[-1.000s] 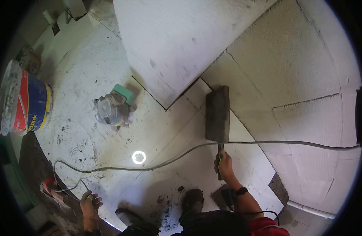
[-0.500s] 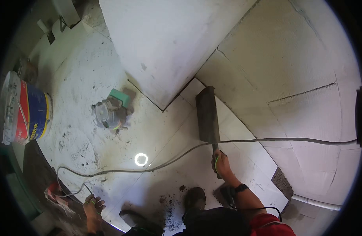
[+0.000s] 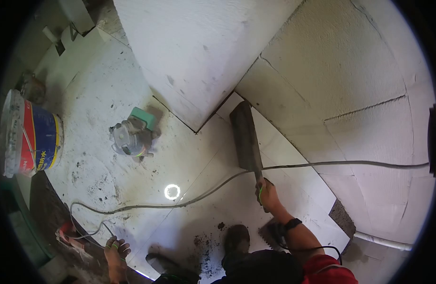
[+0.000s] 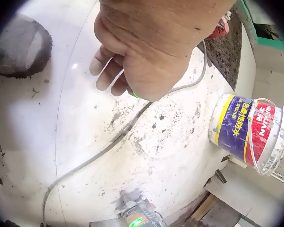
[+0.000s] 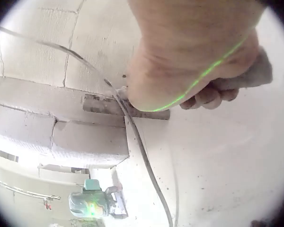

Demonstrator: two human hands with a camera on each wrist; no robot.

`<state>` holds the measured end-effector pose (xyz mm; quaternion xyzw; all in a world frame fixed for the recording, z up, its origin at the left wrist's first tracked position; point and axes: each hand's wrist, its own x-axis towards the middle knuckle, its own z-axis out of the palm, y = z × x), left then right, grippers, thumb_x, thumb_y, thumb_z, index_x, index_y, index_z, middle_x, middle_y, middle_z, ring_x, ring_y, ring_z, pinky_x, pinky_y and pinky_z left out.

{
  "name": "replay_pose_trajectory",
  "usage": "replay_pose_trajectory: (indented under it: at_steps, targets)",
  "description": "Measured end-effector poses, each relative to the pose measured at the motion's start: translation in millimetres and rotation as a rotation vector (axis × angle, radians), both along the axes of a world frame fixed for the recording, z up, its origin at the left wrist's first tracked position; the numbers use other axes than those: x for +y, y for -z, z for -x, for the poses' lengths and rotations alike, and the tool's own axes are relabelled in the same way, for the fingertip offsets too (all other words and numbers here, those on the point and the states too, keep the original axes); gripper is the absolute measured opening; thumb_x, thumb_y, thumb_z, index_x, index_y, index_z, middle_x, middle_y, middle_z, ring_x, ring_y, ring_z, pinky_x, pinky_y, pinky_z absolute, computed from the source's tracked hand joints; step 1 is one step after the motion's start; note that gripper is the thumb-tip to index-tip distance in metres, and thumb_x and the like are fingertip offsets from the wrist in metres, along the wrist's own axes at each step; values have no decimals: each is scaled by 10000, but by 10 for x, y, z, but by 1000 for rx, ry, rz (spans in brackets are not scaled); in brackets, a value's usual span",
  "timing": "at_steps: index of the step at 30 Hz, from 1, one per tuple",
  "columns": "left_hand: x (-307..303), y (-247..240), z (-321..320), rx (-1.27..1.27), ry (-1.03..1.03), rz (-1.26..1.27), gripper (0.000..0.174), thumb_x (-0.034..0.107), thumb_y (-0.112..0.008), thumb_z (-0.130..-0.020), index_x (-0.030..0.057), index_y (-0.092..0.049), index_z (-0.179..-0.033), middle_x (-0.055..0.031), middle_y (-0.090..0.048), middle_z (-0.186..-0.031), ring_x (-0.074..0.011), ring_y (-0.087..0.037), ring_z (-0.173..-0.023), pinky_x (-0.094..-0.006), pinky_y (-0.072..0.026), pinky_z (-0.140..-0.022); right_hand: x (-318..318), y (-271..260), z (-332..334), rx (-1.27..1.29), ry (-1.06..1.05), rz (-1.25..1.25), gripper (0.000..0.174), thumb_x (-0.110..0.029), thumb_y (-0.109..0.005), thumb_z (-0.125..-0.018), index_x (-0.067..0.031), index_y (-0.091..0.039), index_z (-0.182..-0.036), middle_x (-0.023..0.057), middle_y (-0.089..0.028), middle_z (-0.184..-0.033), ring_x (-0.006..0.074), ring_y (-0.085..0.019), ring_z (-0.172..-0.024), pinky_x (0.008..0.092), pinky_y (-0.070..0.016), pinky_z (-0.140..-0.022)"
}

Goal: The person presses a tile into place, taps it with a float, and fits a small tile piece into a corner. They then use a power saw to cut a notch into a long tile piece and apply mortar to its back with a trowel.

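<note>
My right hand (image 3: 266, 195) grips the handle of a long, flat, grey rectangular trowel (image 3: 244, 135), whose blade points forward over the pale floor tiles. In the right wrist view the palm hides much of the trowel; one handle end (image 5: 255, 75) sticks out past the curled fingers (image 5: 208, 98). A grey cable (image 3: 204, 194) crosses the floor and passes the trowel where blade meets handle. At lower left, my left hand (image 3: 116, 253) pinches a loop of this cable, with the thumb and pinch point hidden in the left wrist view.
A power tool with a green block (image 3: 133, 137) stands on the tiles. A labelled bucket (image 3: 33, 132) is at far left, a red tool (image 3: 69, 232) near the left hand. A white block-shaped corner (image 3: 194, 61) juts in. A notched trowel (image 3: 271, 234) lies by the feet.
The trowel blade has swung leftward and turned more edge-on, still in my right hand. My left hand has shifted slightly right and down in view; the camera has moved a little too.
</note>
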<state>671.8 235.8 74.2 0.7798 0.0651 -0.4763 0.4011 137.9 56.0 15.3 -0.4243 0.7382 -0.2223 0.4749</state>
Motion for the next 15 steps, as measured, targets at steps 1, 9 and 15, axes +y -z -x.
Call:
replay_pose_trajectory:
  at_steps: [1,9,15]
  targets:
    - [-12,12,14,-6,-15,-8,299,75,-449,-934,52,-459,-1233,-122,-610,-917,-236,-626,-678,-353,-524,-546,38,51,75,0,6,2,410,-370,-342,-1035,-65,-490,-805,3,-460,-584,92,-430,-444,282,-356,-402]
    - [-131,8,46,3,4,2,325,63,-453,-924,30,-451,-1248,-132,-607,-931,-238,-629,-682,-343,-526,-544,337,-355,559,721,-459,358,264,-295,-649,-872,-34,-620,-846,139,-618,-675,345,-611,-563,411,-485,-522]
    - [-201,60,30,-13,38,-52,350,73,-470,-916,26,-447,-1262,-127,-602,-927,-232,-626,-677,-343,-521,-538,269,-410,872,650,-684,186,286,-282,-739,-778,-37,-646,-892,153,-647,-831,336,-646,-762,421,-519,-691]
